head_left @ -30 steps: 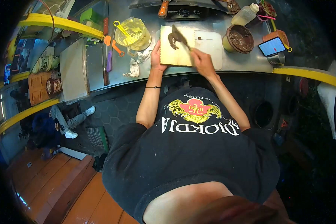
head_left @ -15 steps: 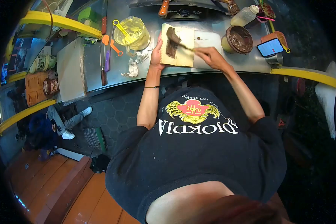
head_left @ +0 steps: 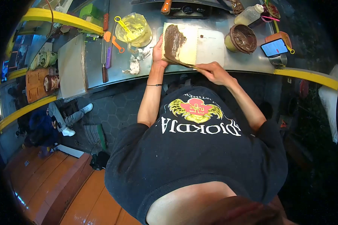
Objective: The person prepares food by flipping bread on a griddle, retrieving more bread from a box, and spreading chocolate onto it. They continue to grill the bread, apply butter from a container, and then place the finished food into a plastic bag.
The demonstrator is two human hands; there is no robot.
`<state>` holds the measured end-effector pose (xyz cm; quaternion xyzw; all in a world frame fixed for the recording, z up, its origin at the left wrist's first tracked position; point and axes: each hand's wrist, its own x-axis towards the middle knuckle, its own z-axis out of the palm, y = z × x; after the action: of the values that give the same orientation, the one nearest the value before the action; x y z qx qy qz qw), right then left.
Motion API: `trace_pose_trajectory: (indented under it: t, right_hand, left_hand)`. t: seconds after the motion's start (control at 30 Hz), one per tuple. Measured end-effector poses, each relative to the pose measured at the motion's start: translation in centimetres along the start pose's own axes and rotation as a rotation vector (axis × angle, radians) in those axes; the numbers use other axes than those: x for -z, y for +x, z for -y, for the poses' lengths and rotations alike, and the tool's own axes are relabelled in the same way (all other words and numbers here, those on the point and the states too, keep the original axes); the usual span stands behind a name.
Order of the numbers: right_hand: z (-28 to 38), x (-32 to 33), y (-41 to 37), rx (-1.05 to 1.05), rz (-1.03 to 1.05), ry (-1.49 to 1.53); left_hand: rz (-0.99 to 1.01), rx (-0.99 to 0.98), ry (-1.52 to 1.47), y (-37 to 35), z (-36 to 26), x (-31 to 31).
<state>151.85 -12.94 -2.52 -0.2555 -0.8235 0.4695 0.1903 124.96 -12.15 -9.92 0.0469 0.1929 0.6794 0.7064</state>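
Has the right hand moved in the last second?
Yes. The right hand, gripping the knife, has drawn back toward the near edge of the counter, away from the brown spread tub.

Flatbread (head_left: 190, 42) on cutting board (head_left: 213, 48) — spread tub (head_left: 229, 42) to its right, bowl (head_left: 147, 39) left.

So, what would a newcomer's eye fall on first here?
The pale flat sheet on a white board, its left part smeared with dark brown spread. The right hand holds a spatula at its near edge while the left hand rests on its left edge. An open tub of brown spread stands to its right.
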Motion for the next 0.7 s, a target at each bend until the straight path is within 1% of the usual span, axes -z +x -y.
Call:
trace_pose_trajectory:
  t: [0.03, 0.07, 0.1, 0.13, 0.17, 0.2, 0.23, 0.27, 0.33, 0.37, 0.4, 0.47, 0.5, 0.57, 0.6, 0.63, 0.67, 0.7]
  right_hand:
    - [0.0, 0.6, 0.2, -0.018, -0.047, 0.023]
    - [0.1, 1.5, 0.5, -0.041, -0.099, 0.048]
    - [-0.5, 2.5, 1.0, -0.149, -0.078, 0.001]
    - [-1.2, 2.9, 1.9, -0.110, -0.168, -0.040]
    - [-2.3, 2.8, 3.4, -0.033, -0.293, -0.069]
    - [-2.9, 2.4, 4.0, 0.042, -0.415, -0.097]
    - [-3.1, 2.2, 3.4, 0.030, -0.409, -0.098]
    - [-3.1, 2.1, 3.1, 0.028, -0.282, -0.063]
    - [-2.7, 1.4, 2.5, 0.027, -0.019, 0.018]
    - [-0.2, 1.8, 1.8, -0.061, 0.126, 0.018]
    - [-0.2, 1.2, 1.1, 0.000, 0.069, -0.013]
    - [0.3, 1.7, 0.4, -0.081, -0.004, 0.000]
    - [0.3, 1.3, 0.5, -0.089, -0.004, 0.001]
    - [0.5, 0.4, 0.8, -0.150, -0.253, -0.104]
    - [-0.6, -0.4, 0.2, -0.055, -0.112, -0.151]
    - [-0.8, -1.0, -0.2, 0.020, -0.077, -0.158]
    - [-0.1, -1.6, -0.7, 0.095, -0.040, -0.162]
    - [0.4, -1.0, -0.9, 0.075, -0.014, -0.190]
  left_hand:
    - [-0.041, -0.003, 0.013, -0.1, -0.1, 0.2]
    - [-0.042, 0.002, 0.017, -0.5, -0.3, -0.2]
    - [-0.030, -0.008, -0.013, -0.8, -0.3, -0.4]
    - [-0.019, -0.016, -0.050, -0.8, -0.1, -0.7]
    - [0.047, 0.027, -0.070, -0.8, -0.1, 0.0]
    - [0.090, 0.036, -0.030, -1.2, -0.2, -0.5]
    - [0.053, -0.001, 0.005, -1.3, 0.2, -1.1]
    - [0.018, -0.045, 0.042, -1.3, 0.3, -1.5]
    - [-0.037, -0.060, 0.054, -0.7, 0.5, -1.2]
    - [-0.084, -0.070, 0.072, -0.3, 0.5, -0.9]
    - [-0.095, -0.077, 0.065, -0.4, 0.4, -0.3]
    - [-0.056, 0.071, -0.041, -0.7, 0.1, 0.0]
    - [-0.072, 0.025, -0.011, -1.1, 0.3, -0.4]
    - [-0.108, 0.052, -0.017, -1.4, 0.6, -0.5]
    - [-0.126, 0.079, -0.025, -1.1, 0.5, -0.4]
    - [-0.123, 0.076, -0.021, -0.4, 0.4, 0.0]
    - [-0.241, 0.100, 0.050, 0.2, 0.4, 1.2]
    - [-0.358, 0.122, 0.121, 0.6, 0.2, 1.6]
